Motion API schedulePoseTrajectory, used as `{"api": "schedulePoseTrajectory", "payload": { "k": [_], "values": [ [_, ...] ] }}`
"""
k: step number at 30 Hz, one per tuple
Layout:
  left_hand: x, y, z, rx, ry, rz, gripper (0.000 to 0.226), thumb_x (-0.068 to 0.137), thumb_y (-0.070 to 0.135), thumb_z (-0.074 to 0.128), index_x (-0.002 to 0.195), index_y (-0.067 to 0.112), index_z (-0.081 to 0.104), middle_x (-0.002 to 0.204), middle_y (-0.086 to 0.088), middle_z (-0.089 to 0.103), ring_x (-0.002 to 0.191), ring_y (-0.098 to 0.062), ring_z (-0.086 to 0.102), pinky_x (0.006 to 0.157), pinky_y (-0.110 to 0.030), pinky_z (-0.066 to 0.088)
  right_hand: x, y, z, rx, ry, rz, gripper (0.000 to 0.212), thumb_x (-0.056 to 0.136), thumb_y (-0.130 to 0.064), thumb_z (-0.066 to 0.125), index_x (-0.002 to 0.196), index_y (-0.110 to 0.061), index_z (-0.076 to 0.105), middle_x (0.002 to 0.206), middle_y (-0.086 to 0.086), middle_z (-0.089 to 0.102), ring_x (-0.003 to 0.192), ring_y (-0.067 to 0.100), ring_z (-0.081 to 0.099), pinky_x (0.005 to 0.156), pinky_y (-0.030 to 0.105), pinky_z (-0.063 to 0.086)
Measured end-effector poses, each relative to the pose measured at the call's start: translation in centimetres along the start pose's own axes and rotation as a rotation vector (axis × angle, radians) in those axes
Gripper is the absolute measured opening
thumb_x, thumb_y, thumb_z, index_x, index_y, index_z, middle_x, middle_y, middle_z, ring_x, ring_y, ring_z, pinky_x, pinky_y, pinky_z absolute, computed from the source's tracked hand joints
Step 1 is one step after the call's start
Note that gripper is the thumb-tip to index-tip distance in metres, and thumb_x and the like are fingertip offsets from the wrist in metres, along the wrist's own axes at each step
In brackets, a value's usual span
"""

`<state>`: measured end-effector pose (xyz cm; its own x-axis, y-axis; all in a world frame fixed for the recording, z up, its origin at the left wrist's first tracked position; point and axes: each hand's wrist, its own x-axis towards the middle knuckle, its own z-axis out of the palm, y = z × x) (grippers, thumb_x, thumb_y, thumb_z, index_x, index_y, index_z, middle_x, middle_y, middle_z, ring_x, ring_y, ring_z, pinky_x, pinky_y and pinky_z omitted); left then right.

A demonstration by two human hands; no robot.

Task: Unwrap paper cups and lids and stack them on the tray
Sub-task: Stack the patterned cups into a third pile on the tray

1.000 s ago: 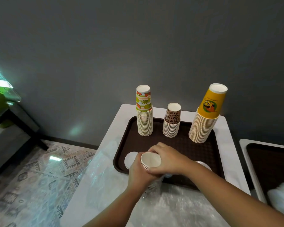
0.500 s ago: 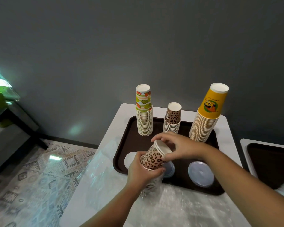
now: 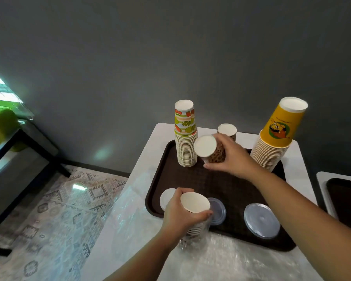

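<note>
The left hand [image 3: 180, 214] was wrapped tight around a short stack of cups [image 3: 195, 205] that sat half inside clear plastic wrap [image 3: 193, 240] at the near edge of the brown tray [image 3: 190, 179]. The right hand [image 3: 231, 157] gripped one leopard cup [image 3: 211, 149], tipped on its side with its white bottom facing us. Half a second earlier that cup was just coming off the wrapped stack; by now it had gone up and across the tray, close to the leopard stack [image 3: 227, 129] at the back. That meant one more cup was out of the wrap and almost home.

On the left side of the tray stood the tall fruit-print stack [image 3: 185, 136], and near the front lay a white lid [image 3: 166, 197], partly hidden by the left hand. In the middle were the leopard stack and a small clear lid [image 3: 218, 210]. Further right lay a big clear lid [image 3: 261, 221], and the yellow stack [image 3: 278, 134] stood at the back corner. The next job, I think, was to turn the cup bottom-up and slide it onto the leopard stack. More cups were left in the wrap, so the job was not finished.
</note>
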<state>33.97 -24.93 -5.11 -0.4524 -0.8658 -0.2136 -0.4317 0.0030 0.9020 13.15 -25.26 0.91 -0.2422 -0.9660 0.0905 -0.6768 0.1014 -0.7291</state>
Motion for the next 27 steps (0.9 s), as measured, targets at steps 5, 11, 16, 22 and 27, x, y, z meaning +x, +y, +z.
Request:
{"api": "schedulePoseTrajectory", "payload": {
  "k": [5,11,16,22,27],
  "values": [
    [0.2,-0.2,-0.2,0.004,0.003,-0.004,0.062,0.055,0.027,0.091,0.104,0.029,0.054,0.103,0.017,0.056,0.097,-0.002,0.055,0.069,-0.005,0.044,3.5,1.0,-1.3,0.105,0.336,0.134,0.074,0.069,-0.028,0.083,0.131,-0.017,0.043,0.135,0.004,0.047,0.125,0.021,0.044,0.096,0.030,0.036],
    [0.6,0.0,0.0,-0.005,-0.011,-0.035,0.063,0.055,0.026,0.092,0.105,0.029,0.054,0.102,0.018,0.057,0.095,0.001,0.055,0.069,-0.005,0.044,5.4,3.7,-1.2,0.212,0.410,0.230,0.080,0.064,-0.028,0.086,0.130,-0.019,0.042,0.132,0.002,0.053,0.123,0.023,0.048,0.101,0.047,0.044],
    [0.5,-0.1,0.0,-0.006,-0.016,-0.033,0.062,0.054,0.027,0.092,0.104,0.030,0.054,0.103,0.017,0.058,0.096,-0.001,0.055,0.068,-0.005,0.044,5.5,4.2,-0.8,0.199,0.438,0.192,0.070,0.074,-0.026,0.080,0.133,-0.023,0.042,0.132,0.002,0.050,0.121,0.022,0.047,0.099,0.039,0.045],
    [0.3,-0.3,-0.1,-0.010,-0.014,-0.017,0.065,0.053,0.027,0.093,0.105,0.030,0.055,0.103,0.017,0.058,0.096,-0.001,0.056,0.070,-0.006,0.045,5.6,4.9,-0.5,-0.171,0.151,0.298,0.069,0.092,-0.028,0.059,0.150,-0.024,0.022,0.149,0.013,0.032,0.134,0.032,0.035,0.105,0.040,0.034],
    [0.0,-0.6,-0.1,0.011,-0.006,0.031,0.067,0.050,0.026,0.093,0.104,0.029,0.054,0.104,0.017,0.057,0.099,-0.004,0.056,0.072,-0.005,0.044,3.3,2.7,-0.6,-0.193,0.393,0.123,0.070,0.085,-0.027,0.069,0.145,-0.019,0.034,0.153,0.009,0.024,0.142,0.027,0.022,0.114,0.042,0.026]
  ]
}}
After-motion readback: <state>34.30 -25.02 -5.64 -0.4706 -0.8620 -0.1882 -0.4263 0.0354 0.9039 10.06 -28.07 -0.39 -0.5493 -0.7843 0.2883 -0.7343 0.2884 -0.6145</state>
